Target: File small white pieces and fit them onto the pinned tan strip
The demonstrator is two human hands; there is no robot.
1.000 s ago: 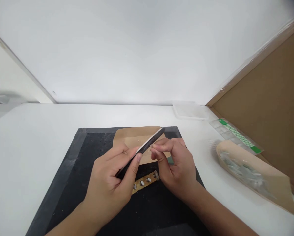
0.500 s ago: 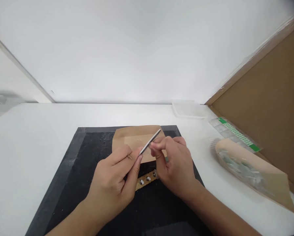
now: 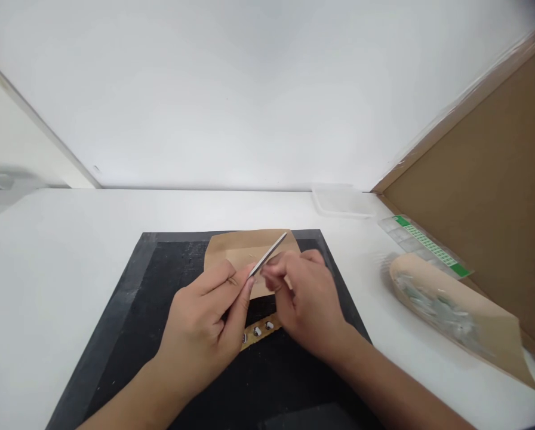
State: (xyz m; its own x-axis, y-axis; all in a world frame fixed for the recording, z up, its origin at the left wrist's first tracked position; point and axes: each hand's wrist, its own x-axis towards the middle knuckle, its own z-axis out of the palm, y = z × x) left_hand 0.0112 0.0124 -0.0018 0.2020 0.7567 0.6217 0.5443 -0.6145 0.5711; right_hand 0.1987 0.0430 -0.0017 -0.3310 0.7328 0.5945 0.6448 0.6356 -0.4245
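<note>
My left hand (image 3: 209, 316) is closed, its thumb and forefinger pinching the lower end of a thin flat strip (image 3: 267, 255). The strip slants up to the right, seen nearly edge-on, with a pale edge and a dark side. Close against its dark side is my right hand (image 3: 303, 292), fingers curled and thumb drawn to the fingertips, slightly blurred; whatever is between them is hidden. Below the hands lies a yellowish band (image 3: 257, 332) with small pale pieces in its holes, partly covered by both hands. Behind them is a sheet of brown paper (image 3: 231, 245).
A black mat (image 3: 128, 334) lies on the white table (image 3: 39, 286). To the right are an open brown paper pouch (image 3: 495, 322) with clear plastic packets, a clear case with a green-and-white label (image 3: 433, 248), and a cardboard panel (image 3: 482, 161). A clear tray (image 3: 343, 202) stands near the wall.
Both hands and the strip have shifted slightly left. My right fingertips have moved down along the strip toward my left hand.
</note>
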